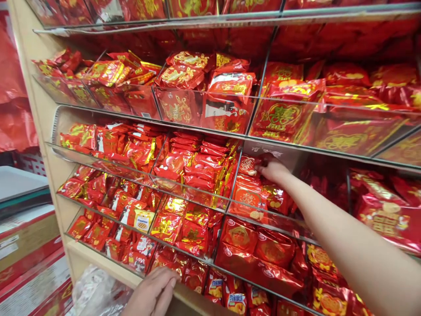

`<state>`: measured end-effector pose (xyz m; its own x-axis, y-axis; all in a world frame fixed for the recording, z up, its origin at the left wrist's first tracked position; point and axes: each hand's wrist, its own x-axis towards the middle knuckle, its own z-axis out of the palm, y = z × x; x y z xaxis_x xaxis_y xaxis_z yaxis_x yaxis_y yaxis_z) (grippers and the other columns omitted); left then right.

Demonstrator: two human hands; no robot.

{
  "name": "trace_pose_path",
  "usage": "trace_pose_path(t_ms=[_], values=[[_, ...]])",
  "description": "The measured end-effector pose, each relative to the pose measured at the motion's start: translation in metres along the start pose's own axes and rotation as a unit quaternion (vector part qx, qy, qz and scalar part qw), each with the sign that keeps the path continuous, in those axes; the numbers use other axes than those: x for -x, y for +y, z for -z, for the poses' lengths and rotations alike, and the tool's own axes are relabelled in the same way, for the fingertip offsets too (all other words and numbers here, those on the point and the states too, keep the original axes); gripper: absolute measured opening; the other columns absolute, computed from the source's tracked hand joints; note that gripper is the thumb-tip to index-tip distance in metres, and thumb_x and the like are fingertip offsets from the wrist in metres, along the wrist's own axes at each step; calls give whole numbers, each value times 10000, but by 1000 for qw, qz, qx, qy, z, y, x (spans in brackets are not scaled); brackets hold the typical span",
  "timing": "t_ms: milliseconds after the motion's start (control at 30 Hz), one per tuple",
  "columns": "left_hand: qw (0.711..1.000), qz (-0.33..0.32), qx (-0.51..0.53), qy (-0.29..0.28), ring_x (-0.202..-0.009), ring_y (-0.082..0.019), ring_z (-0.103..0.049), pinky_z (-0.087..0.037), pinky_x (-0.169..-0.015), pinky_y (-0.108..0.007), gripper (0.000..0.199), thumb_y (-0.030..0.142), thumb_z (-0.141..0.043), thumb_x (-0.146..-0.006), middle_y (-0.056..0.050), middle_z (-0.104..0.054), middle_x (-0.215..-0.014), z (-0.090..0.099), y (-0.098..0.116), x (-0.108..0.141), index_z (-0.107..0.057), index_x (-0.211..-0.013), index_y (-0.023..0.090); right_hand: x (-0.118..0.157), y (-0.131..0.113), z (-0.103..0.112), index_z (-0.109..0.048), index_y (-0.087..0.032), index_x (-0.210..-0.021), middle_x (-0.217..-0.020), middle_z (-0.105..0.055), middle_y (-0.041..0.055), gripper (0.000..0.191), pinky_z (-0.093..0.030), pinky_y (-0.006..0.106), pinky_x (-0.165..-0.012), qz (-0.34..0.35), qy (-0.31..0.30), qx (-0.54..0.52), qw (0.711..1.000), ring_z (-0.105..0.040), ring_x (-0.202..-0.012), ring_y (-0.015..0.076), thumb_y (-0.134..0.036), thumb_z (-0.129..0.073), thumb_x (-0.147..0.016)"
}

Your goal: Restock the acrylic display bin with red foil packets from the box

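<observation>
Red foil dominates the tiers as a right hand (271,170) reaches over a clear plastic front panel (245,208) to touch a small, glossy red packet with pale lettering (247,166), lying on a larger red packet with gold print (249,195) in the middle-tier bin; whether its fingers are clamped on the packet, one cannot tell. The left hand (153,289), holding nothing visible, lies low by the pale wooden shelf edge (105,261), fingers close together. Slick wrappers could slide from a shallow hold, and a low-passing forearm could knock the panel or catch neighbouring packets
</observation>
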<state>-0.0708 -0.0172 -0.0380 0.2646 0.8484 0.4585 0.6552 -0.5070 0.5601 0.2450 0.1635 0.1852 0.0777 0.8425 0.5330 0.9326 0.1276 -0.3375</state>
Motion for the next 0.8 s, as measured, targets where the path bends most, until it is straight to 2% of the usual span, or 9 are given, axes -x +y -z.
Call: trace_pose_path(t_ms=[200,267,333,400,467,533,600,700,800], values=[[1000,-11,-6,4,-704,-150,-619,-493,-671,-200,211,268,-422,-881,0,-628,-717,2,3,-2,-581,-748,229,0,7,6,-414,-108,-1258,-1163,-585,144,622,-471,272,-766,-20,11,-6,1000,-594,-979,213,-473,-527,-767],[1000,-18,-8,12,-669,-148,-614,-494,-646,-197,228,278,-424,-880,2,-625,-685,2,4,-3,-585,-726,228,-1,7,13,-462,-91,-1223,-1163,-585,148,545,-460,279,-798,-33,14,9,999,-583,-1003,221,-453,-457,-816],[1000,-21,-11,19,-656,-148,-613,-496,-638,-193,239,294,-429,-879,1,-626,-676,2,5,-3,-584,-710,228,-2,6,23,-543,-99,-1146,-1163,-588,141,419,-447,282,-820,-43,6,35,998,-571,-1026,225,-364,-415,-847],[999,-24,-15,28,-661,-150,-615,-500,-648,-193,254,308,-427,-879,-2,-624,-670,2,5,-3,-577,-691,227,1,5,35,-620,-125,-1041,-1120,-616,127,309,-448,286,-803,-45,-25,70,996,-580,-1006,234,-275,-474,-814],[999,-24,-18,32,-667,-152,-616,-504,-658,-196,260,317,-422,-880,-5,-623,-668,2,4,-3,-576,-691,227,6,5,43,-669,-148,-930,-1014,-663,109,247,-464,286,-743,-42,-82,106,990,-614,-918,244,-242,-617,-707],[999,-24,-19,31,-674,-155,-618,-507,-667,-200,256,322,-426,-878,-5,-622,-664,1,2,-3,-578,-694,228,13,6,47,-686,-150,-871,-916,-689,91,321,-474,275,-685,-37,-141,135,980,-634,-829,240,-220,-742,-563],[999,-23,-19,29,-683,-156,-621,-509,-673,-200,236,321,-440,-872,-4,-626,-673,1,0,-3,-580,-705,231,19,8,47,-683,-124,-896,-902,-691,100,416,-473,262,-665,-33,-176,158,971,-637,-812,239,-187,-778,-495],[999,-22,-23,22,-700,-155,-626,-509,-679,-197,210,311,-450,-867,-2,-631,-696,1,-2,-3,-576,-718,234,23,13,43,-664,-94,-971,-959,-677,138,370,-465,265,-687,-26,-175,181,968,-630,-870,253,-163,-696,-608],[999,-20,-31,19,-708,-155,-626,-509,-685,-199,216,303,-443,-871,-3,-626,-692,1,-1,-3,-562,-705,234,21,19,44,-628,-93,-1058,-1037,-649,168,336,-463,286,-727,-27,-122,188,974,-614,-940,266,-141,-534,-739]])
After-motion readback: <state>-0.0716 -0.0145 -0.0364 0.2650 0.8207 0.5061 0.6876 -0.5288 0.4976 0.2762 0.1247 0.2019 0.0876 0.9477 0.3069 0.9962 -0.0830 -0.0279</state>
